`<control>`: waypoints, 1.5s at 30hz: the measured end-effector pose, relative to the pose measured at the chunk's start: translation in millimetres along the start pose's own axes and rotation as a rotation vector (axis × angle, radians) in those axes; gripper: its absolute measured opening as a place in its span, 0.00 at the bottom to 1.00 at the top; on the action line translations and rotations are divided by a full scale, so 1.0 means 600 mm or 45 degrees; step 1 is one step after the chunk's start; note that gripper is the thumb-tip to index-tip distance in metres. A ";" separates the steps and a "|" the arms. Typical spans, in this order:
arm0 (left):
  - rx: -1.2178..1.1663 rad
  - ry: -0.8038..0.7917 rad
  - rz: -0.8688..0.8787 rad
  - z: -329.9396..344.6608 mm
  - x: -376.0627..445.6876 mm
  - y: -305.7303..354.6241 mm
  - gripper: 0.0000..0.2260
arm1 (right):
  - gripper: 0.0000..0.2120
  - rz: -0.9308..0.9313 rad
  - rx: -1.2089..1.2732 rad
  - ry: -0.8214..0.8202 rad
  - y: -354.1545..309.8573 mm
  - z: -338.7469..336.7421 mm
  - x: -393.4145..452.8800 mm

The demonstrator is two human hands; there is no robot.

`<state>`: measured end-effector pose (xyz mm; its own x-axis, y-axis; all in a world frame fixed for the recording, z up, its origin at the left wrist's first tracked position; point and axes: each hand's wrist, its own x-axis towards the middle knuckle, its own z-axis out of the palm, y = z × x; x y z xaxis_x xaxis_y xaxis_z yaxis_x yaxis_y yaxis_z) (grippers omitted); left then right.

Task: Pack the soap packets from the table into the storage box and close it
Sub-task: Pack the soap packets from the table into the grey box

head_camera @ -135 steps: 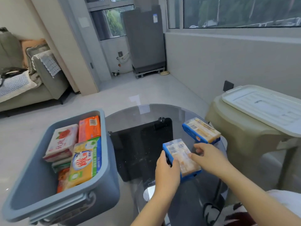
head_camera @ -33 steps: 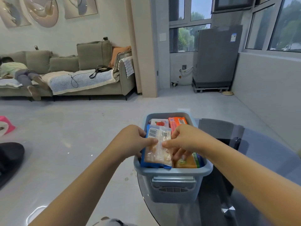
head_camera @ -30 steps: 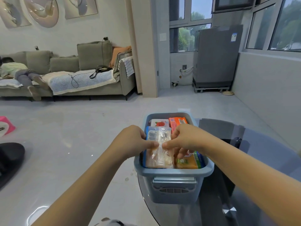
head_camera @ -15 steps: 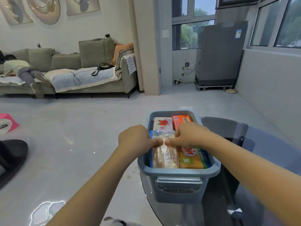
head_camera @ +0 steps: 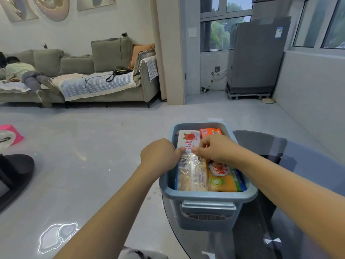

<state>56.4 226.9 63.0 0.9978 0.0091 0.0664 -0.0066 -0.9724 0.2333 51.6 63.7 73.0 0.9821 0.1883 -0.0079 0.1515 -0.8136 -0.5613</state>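
A grey-blue storage box (head_camera: 207,198) stands open at the left edge of a round glass table (head_camera: 302,184). In its near left part lies a blue-edged clear soap packet (head_camera: 192,174). My left hand (head_camera: 158,156) and my right hand (head_camera: 216,148) both pinch that packet's far end, fingertips almost meeting. Beside it lies a yellow soap packet (head_camera: 224,179). Behind are a white packet with a red rose (head_camera: 188,138) and an orange packet (head_camera: 211,131). No lid is in view.
The box overhangs the table's left rim above a glossy grey floor (head_camera: 93,156). A person lies on a sofa (head_camera: 104,79) far left. A grey covered appliance (head_camera: 255,57) stands by the windows. A black object (head_camera: 13,172) and a pink item (head_camera: 9,131) sit at the left.
I carried the blue-edged packet from the table to the box. Over the last second it went from tilted above the rim to lying flat inside, both hands sinking with it.
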 end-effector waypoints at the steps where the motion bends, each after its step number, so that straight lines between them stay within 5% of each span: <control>1: 0.076 -0.021 -0.001 -0.002 0.004 0.004 0.22 | 0.15 -0.005 -0.061 -0.042 -0.001 -0.004 0.003; 6: 0.201 0.046 0.027 -0.003 0.012 0.013 0.19 | 0.20 0.025 -0.492 -0.030 -0.009 0.012 0.022; 11: -0.309 0.136 -0.011 0.020 0.003 -0.007 0.18 | 0.12 0.065 -0.162 0.009 0.006 0.004 0.013; 14: -0.541 0.057 -0.082 0.024 0.003 -0.013 0.21 | 0.13 0.089 -0.234 0.046 0.007 0.003 0.012; 21: -0.727 0.014 -0.129 0.013 -0.023 -0.008 0.20 | 0.10 -0.011 -0.090 0.112 0.017 0.011 -0.003; 25: -1.021 -0.023 -0.157 0.018 -0.076 -0.019 0.22 | 0.05 -0.067 0.089 0.474 0.045 -0.001 -0.023; 28: -1.165 -0.058 -0.185 0.026 -0.109 -0.022 0.24 | 0.15 0.104 -0.128 0.670 0.069 -0.004 -0.031; 34: -1.451 0.075 -0.256 0.044 -0.139 -0.014 0.20 | 0.15 0.473 0.586 0.240 0.088 -0.014 -0.057; 45: -1.975 -0.207 -0.296 0.061 -0.069 0.029 0.17 | 0.10 0.549 1.253 0.471 0.151 -0.017 -0.116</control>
<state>17.4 200.8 28.7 0.9822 -0.0055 -0.1880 0.1845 0.2237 0.9570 -1.9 -28.6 31.2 0.9286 -0.3096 -0.2046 -0.2007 0.0449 -0.9786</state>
